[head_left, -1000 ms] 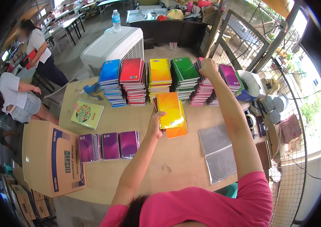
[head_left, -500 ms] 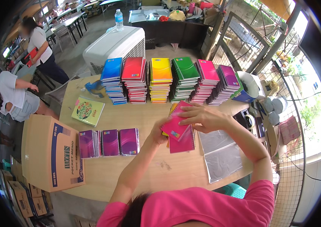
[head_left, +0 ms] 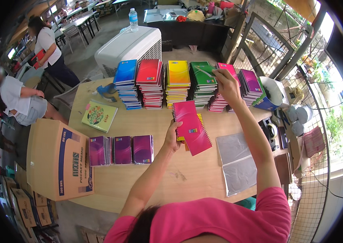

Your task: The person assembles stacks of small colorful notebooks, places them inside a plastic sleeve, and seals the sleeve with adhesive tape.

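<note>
My left hand [head_left: 173, 137] is closed on a few small spiral notebooks above the table. A pink notebook [head_left: 190, 127] lies on top of them, and a yellow one shows beneath its edge. My right hand [head_left: 228, 86] reaches to the far side, its fingers pinching the right edge of the top green notebook [head_left: 203, 71], which looks tilted up. That notebook is on the green stack [head_left: 204, 91]. Beside it stand a yellow stack [head_left: 178, 81] on the left and a pink stack [head_left: 219, 101], partly hidden by my right hand and forearm.
Blue [head_left: 127, 83], red [head_left: 150, 83] and purple [head_left: 250, 83] stacks share the row. Wrapped purple notebooks [head_left: 123, 150] lie beside a cardboard box [head_left: 44, 162]. Clear plastic bags [head_left: 238, 164] lie at right, a tape dispenser [head_left: 106, 92] and green notebook [head_left: 99, 116] at left.
My right hand has left the held notebooks and moved up to the green stack. The pink notebook in my left hand now lies more squarely over the others.
</note>
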The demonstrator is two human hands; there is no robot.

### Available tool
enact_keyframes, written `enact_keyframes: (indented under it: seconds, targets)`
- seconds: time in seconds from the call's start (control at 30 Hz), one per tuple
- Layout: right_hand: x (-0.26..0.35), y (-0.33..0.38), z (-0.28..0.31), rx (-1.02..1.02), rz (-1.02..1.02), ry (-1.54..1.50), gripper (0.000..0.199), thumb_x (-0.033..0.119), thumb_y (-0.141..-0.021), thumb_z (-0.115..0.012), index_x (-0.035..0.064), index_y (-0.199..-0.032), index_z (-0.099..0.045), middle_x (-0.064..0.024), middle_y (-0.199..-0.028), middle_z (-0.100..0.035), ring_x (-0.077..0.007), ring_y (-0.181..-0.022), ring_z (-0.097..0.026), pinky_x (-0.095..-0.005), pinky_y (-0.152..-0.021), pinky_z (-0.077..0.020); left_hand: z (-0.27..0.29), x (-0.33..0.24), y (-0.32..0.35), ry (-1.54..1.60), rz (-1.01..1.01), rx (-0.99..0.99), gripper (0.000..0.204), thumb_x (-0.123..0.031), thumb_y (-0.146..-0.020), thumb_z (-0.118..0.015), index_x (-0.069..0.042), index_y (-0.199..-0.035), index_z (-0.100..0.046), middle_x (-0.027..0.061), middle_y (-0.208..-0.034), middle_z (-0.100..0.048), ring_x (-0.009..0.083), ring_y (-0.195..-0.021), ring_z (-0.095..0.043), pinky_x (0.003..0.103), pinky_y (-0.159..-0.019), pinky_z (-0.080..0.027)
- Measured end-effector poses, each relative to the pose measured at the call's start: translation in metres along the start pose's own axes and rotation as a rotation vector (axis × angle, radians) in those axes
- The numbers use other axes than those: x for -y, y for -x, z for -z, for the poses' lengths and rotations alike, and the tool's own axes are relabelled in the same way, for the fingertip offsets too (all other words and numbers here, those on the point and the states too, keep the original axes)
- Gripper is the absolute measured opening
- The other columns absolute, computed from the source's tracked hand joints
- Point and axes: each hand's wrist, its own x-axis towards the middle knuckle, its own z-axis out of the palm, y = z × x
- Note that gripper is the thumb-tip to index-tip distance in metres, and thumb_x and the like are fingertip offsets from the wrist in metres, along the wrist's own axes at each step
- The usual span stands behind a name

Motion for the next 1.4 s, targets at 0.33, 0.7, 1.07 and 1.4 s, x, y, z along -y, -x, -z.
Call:
enact_keyframes:
  seconds: [0.33,0.7,1.07,1.4]
  targets:
    - [0.035,0.099,0.052,0.143,-0.303,0.036,0.026,0.004,-0.077,-0.065,0.0028,-0.103,-0.067,-0.0165,-0.090,-0.067,-0.0342,-0.088,-0.066,-0.0449,-0.080,-0.0518,-0.029,0.034,0.021,0.154,0.145,0.041,0.032,-0.020,-0.093,-0.062,-0.001,-0.118,-0.056,0.0113,-0.105,-0.068,0.0215,-0.091,-0.070,0.034,-0.078,-0.062]
    - [-0.201,0.031,0.121,0.309,-1.082,0.419,0.062,0.054,-0.076,-0.078,0.0009,-0.107,-0.071,-0.0285,-0.136,-0.051,-0.0451,-0.126,-0.050,-0.0541,-0.103,-0.0421,-0.064,0.067,0.031,0.068,0.175,0.045,0.032,-0.015,-0.090,-0.066,-0.003,-0.117,-0.055,0.0090,-0.102,-0.066,0.0185,-0.084,-0.070,0.033,-0.072,-0.062]
    - [-0.087,0.100,0.150,-0.216,-0.910,-0.806,0.028,0.015,-0.082,-0.079,-0.0020,-0.098,-0.063,-0.0088,-0.082,-0.065,-0.0202,-0.066,-0.066,-0.0319,-0.055,-0.0521,-0.081,0.095,0.029,-0.056,-0.002,-0.021,0.041,-0.019,-0.087,-0.071,-0.007,-0.121,-0.050,0.0054,-0.098,-0.064,0.0159,-0.079,-0.068,0.030,-0.063,-0.060]
    - [-0.014,0.174,0.211,0.979,-0.389,-0.524,0.036,0.010,-0.066,-0.081,0.0031,-0.100,-0.072,-0.0091,-0.091,-0.072,-0.0205,-0.084,-0.068,-0.0322,-0.079,-0.0518,-0.125,0.212,0.032,-0.115,0.276,0.178,0.059,-0.045,-0.091,-0.067,-0.007,-0.132,-0.047,0.0078,-0.110,-0.065,0.0161,-0.090,-0.069,0.031,-0.068,-0.061]
